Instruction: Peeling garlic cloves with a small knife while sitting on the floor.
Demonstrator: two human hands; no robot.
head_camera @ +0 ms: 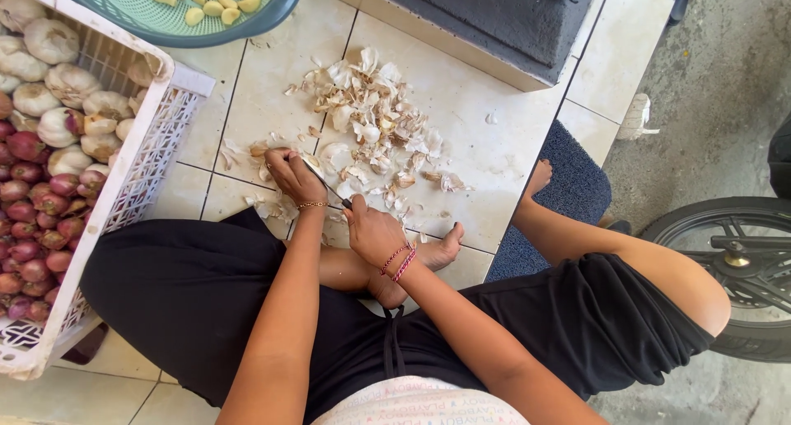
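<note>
The left hand (290, 174) was closed around a pale white garlic clove (312, 163), held low over the cream tiled floor (461, 103) beside the heap of papery garlic skins (375, 116). The right hand (372, 231) gripped a small dark-handled knife (339, 197) — its tip reaching toward the clove — while a white plastic crate (148, 157) of garlic bulbs and red shallots stood to the left.

I'm seeing the crate (156, 136) sitting left of the peel pile (375, 120), with the basket (177, 25) lying behind both.
</note>
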